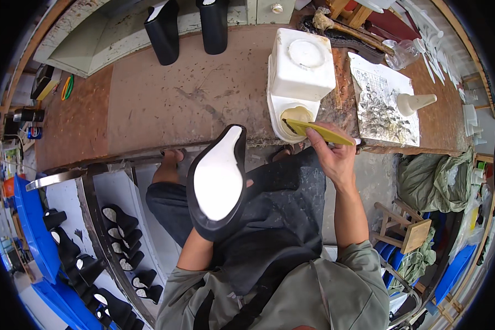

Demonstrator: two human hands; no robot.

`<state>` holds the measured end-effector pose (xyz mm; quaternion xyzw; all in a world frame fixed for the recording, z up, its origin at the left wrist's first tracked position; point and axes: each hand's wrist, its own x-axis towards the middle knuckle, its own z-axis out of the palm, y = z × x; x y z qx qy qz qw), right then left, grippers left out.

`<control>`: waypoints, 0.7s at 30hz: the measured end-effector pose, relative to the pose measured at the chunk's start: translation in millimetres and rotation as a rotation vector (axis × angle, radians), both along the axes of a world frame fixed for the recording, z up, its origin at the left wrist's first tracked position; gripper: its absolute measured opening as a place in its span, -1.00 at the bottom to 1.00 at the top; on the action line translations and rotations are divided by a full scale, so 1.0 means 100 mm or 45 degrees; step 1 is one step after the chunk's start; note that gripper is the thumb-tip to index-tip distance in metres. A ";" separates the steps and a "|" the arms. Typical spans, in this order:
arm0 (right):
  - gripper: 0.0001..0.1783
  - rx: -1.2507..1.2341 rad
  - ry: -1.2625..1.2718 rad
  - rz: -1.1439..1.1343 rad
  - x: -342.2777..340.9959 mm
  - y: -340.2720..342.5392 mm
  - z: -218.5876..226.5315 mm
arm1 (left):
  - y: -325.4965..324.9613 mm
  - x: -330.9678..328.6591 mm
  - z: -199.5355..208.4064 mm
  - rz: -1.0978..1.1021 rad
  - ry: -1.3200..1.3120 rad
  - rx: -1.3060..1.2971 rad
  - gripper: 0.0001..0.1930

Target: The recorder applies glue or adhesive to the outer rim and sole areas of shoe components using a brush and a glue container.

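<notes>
My left hand (249, 183) holds a black wedge shoe sole (219, 181) above my lap, its white upper face turned up. Most of that hand is hidden beneath the sole; only a fingertip shows at its right edge. Between the fingers of my right hand (336, 159) is a flat yellow-green brush (327, 133), closed on tightly. The brush's dark tip dips into the round opening of a white plastic dispenser (301, 77) at the workbench's front edge. Pale, creamy stuff coats the opening (295, 113).
Two more black wedge soles (164, 36) stand at the back of the brown workbench (148, 104). A stained paper sheet (385, 104) and a white cone-shaped nozzle (415, 103) lie to the right. Racks at the lower left hold several soles (121, 220); a wooden stool (415, 235) stands at right.
</notes>
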<state>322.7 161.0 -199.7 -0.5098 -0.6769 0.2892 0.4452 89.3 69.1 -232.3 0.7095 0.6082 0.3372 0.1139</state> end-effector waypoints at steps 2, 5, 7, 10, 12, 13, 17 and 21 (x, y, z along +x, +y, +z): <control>-0.85 -0.081 -0.004 0.007 -0.01 0.01 -0.01 | -0.02 -0.02 0.11 0.014 -0.283 -0.232 -0.41; -0.85 -0.066 0.018 0.028 -0.04 0.03 -0.03 | 0.13 0.05 0.63 0.036 0.064 0.034 -0.37; -0.87 -0.145 0.061 0.016 -0.02 0.02 -0.04 | 0.10 0.03 0.38 0.052 -0.294 0.005 -0.41; -0.90 -0.393 0.379 -0.027 -0.04 0.03 0.04 | -0.11 -0.13 -0.33 0.010 -0.609 -0.101 -0.51; -0.90 -0.566 0.650 -0.073 -0.02 0.03 0.05 | -0.07 -0.05 -0.41 0.061 -0.508 0.105 -0.20; -0.90 -0.575 0.574 -0.078 0.03 0.03 0.04 | -0.07 -0.04 -0.42 0.006 -0.479 0.263 -0.17; -0.87 -0.625 0.673 0.094 0.16 -0.14 0.21 | -0.07 -0.04 -0.42 -0.182 -0.340 0.458 -0.09; -0.86 -0.487 1.022 0.032 0.01 -0.23 0.60 | -0.04 0.02 -0.37 -0.212 -0.327 0.630 -0.11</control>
